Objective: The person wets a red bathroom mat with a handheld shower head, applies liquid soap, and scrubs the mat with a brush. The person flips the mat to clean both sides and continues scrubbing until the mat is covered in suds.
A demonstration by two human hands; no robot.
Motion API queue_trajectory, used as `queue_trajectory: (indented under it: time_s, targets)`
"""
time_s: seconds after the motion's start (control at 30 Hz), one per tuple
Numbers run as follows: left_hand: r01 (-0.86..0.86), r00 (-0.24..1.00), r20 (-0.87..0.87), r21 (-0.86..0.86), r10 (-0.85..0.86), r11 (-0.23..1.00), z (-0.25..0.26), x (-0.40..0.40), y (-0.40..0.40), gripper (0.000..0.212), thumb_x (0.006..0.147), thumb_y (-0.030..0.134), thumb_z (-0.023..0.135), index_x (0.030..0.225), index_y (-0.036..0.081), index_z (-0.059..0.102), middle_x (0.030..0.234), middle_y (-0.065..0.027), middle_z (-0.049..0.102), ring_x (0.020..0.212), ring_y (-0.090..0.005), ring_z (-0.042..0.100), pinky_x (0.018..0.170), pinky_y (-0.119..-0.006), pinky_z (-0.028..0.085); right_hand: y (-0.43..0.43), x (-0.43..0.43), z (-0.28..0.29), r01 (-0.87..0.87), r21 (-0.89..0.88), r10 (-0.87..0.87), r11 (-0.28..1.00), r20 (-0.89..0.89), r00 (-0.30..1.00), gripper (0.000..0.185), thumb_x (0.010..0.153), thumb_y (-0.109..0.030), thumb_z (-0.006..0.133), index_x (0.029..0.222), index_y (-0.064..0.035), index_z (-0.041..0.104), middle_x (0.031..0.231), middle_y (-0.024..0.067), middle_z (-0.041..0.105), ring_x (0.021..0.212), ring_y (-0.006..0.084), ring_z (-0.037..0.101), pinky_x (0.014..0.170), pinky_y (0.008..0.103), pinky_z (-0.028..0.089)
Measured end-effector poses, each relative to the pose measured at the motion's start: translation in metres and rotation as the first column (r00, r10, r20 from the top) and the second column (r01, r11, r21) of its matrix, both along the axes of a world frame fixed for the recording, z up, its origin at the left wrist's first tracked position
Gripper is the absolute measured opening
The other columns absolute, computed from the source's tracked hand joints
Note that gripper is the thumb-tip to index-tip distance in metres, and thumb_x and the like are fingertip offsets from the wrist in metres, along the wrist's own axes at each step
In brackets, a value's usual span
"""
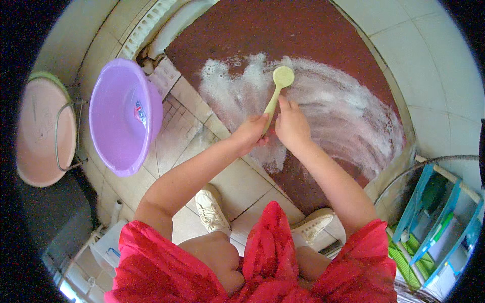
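Observation:
A pale yellow-green long-handled brush (pixel 283 77) with a round head lies over a dark red mat (pixel 288 26) on the tiled floor. White foam (pixel 333 98) is spread across the mat in curved streaks. My left hand (pixel 251 132) is closed round the lower end of the brush's handle. Just right of the handle is my right hand (pixel 292 123), its fingers extended toward the brush head; whether it touches the handle cannot be made out. The bristles are not visible.
A purple plastic basin (pixel 121 117) stands tilted at the left, with a pink basin (pixel 45 132) in a metal holder beyond it. A blue shelf rack (pixel 435 212) and a hose (pixel 401 170) are at the right. My shoes (pixel 210 210) are close to the mat's near edge.

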State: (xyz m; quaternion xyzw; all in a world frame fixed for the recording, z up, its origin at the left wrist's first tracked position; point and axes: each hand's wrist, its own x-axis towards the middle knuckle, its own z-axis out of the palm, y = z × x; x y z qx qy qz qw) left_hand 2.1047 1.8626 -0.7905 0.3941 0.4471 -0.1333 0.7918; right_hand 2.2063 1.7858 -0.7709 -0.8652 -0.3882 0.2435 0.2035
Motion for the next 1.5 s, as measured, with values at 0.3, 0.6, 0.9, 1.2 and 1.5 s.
queue_trajectory:
  time_s: [0.3, 0.6, 0.9, 1.2, 1.5]
  targets:
    - [0.411, 0.903, -0.218, 0.186, -0.370, 0.893, 0.027, -0.097, -0.079, 0.035, 0.089, 0.031, 0.033, 0.082, -0.001, 0.047, 0.060, -0.0109, 0.048, 0.054, -0.0213, 0.049, 0.052, -0.036, 0.040, -0.095, -0.070, -0.015, -0.621, -0.140, 0.621, 0.771, 0.377, 0.687, 0.033, 0.067, -0.018, 0.051, 0.094, -0.0011, 0.054, 0.067, 0.0054, 0.051, 0.065, 0.0177, 0.052, 0.054, 0.0310, 0.043]
    - [0.399, 0.890, -0.065, 0.595, -0.452, 0.698, -0.024, 0.070, -0.013, 0.041, 0.088, 0.031, 0.033, 0.079, -0.003, 0.053, 0.069, -0.0243, 0.055, 0.068, -0.0387, 0.055, 0.060, -0.044, 0.042, -0.021, 0.053, -0.044, -0.127, -0.223, 0.244, 0.967, 0.646, 0.723, 0.011, 0.071, -0.013, 0.050, 0.077, -0.0052, 0.055, 0.071, 0.0093, 0.056, 0.067, 0.0209, 0.056, 0.053, 0.0321, 0.044]
    - [0.644, 0.753, -0.258, 0.477, -0.606, 0.598, 0.027, -0.108, -0.055, 0.039, 0.088, 0.031, 0.034, 0.081, -0.004, 0.050, 0.071, -0.0250, 0.054, 0.069, -0.0404, 0.052, 0.063, -0.046, 0.039, -0.085, -0.086, -0.038, -0.448, -0.113, 0.460, 0.887, 0.297, 0.836, 0.011, 0.066, -0.016, 0.051, 0.069, -0.0053, 0.054, 0.060, 0.0077, 0.053, 0.053, 0.0207, 0.055, 0.041, 0.0339, 0.043]
    - [0.513, 0.723, -0.215, 0.803, -0.657, 0.302, -0.014, 0.061, -0.023, 0.042, 0.088, 0.035, 0.035, 0.083, -0.003, 0.053, 0.073, -0.0256, 0.055, 0.072, -0.0413, 0.053, 0.063, -0.046, 0.042, -0.048, 0.044, -0.036, -0.129, -0.292, 0.280, 0.948, 0.565, 0.776, 0.009, 0.068, -0.013, 0.052, 0.069, -0.0063, 0.058, 0.062, 0.0097, 0.056, 0.061, 0.0211, 0.058, 0.047, 0.0326, 0.046]
    - [0.854, 0.314, -0.331, 0.508, -0.890, 0.113, 0.028, -0.112, -0.002, 0.028, 0.086, 0.025, 0.041, 0.090, -0.001, 0.048, 0.075, -0.0253, 0.055, 0.073, -0.0422, 0.052, 0.063, -0.049, 0.040, -0.073, -0.122, -0.021, -0.362, -0.189, 0.352, 0.913, -0.085, 0.932, 0.010, 0.068, -0.012, 0.051, 0.070, -0.0028, 0.057, 0.068, 0.0121, 0.057, 0.063, 0.0236, 0.059, 0.048, 0.0361, 0.047]
